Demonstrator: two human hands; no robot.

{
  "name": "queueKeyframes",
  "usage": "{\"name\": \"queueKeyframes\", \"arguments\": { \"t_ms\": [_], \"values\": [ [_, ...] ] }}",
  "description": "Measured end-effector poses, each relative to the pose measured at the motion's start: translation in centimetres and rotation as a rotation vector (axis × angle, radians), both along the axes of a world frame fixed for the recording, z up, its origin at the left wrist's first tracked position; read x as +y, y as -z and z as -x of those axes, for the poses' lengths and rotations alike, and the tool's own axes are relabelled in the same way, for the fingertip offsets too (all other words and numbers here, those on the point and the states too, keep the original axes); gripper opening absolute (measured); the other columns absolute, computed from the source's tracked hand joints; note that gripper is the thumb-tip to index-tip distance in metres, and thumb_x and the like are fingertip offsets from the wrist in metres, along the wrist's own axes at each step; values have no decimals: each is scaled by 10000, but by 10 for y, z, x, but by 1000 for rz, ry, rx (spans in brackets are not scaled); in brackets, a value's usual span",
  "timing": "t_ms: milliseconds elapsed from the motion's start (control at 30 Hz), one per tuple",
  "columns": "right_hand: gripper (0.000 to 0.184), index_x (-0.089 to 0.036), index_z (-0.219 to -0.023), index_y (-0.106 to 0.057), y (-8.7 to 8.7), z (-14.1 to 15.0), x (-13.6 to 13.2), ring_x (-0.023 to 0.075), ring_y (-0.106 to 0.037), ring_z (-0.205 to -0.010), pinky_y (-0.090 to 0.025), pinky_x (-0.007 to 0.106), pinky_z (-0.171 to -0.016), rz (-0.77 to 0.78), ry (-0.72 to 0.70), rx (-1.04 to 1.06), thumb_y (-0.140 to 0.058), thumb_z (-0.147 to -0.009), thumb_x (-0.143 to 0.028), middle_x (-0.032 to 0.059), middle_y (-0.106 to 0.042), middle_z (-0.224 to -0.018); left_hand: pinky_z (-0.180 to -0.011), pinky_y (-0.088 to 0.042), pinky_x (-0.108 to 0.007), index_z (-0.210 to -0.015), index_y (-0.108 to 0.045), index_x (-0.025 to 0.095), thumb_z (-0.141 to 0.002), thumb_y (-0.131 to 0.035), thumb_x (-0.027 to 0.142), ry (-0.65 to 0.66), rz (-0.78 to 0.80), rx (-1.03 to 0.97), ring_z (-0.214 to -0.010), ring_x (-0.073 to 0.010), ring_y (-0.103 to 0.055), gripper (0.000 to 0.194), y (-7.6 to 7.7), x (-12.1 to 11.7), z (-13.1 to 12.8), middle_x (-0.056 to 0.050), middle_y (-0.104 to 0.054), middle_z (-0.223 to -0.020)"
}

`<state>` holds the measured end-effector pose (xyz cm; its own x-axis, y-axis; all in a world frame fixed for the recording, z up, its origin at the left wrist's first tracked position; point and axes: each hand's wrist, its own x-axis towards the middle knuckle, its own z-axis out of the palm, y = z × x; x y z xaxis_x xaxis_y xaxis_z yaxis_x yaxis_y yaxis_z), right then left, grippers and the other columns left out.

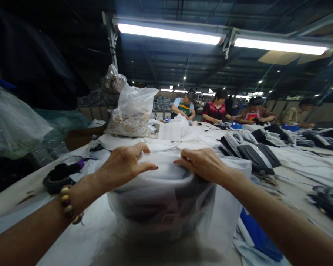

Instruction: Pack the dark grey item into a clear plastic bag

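Both my hands rest on top of a clear plastic bag stuffed with folded white and dark fabric, standing on the table right in front of me. My left hand, with a bead bracelet at the wrist, pinches the bag's upper edge between thumb and fingers. My right hand curls its fingers over the same edge, gripping the plastic. Blue printed material lies beside the bag at the lower right.
A long table strewn with white sheets and dark garment pieces runs away to the right. A plastic sack of scraps stands behind the bag. Several people work at the far end. A dark round object lies at the left.
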<state>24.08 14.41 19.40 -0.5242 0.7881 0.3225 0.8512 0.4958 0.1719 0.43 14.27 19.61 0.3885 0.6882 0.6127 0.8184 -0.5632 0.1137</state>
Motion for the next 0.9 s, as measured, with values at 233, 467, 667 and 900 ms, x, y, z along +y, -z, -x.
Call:
{"name": "queueKeyframes", "arguments": {
  "t_ms": [233,467,667,900],
  "values": [
    [340,-195,-846,-597,-2,6,1,179,-607,-640,-169,270,-503,12,60,-78,-392,-930,-452,52,-667,-710,-502,-294,-248,-580,-504,164,-925,-390,376,191,-324,227,-489,-116,-497,420,20,5,2,16,-520,-517],
    [406,-188,-754,-598,-3,2,1,175,-580,-586,-182,262,-507,-91,95,-49,-398,-906,-508,39,-617,-612,-494,-284,-267,-575,-493,163,-895,-484,337,196,-566,265,-465,-124,-479,365,18,3,1,10,-511,-501],
    [443,-200,-681,-572,-9,0,15,155,-517,-529,-199,263,-511,-105,51,-44,-382,-895,-538,25,-569,-566,-476,-230,-268,-573,-496,161,-897,-484,319,201,-666,324,-449,-129,-464,361,9,14,3,17,-481,-472],
    [742,-208,-562,-495,-1,1,20,130,-381,-446,-222,267,-488,-106,-59,107,-58,-784,-766,16,-462,-480,-498,-130,-250,-565,-467,152,-698,-724,410,91,-33,76,-459,-84,-286,388,1,17,6,79,-253,-482]
  ]
}}
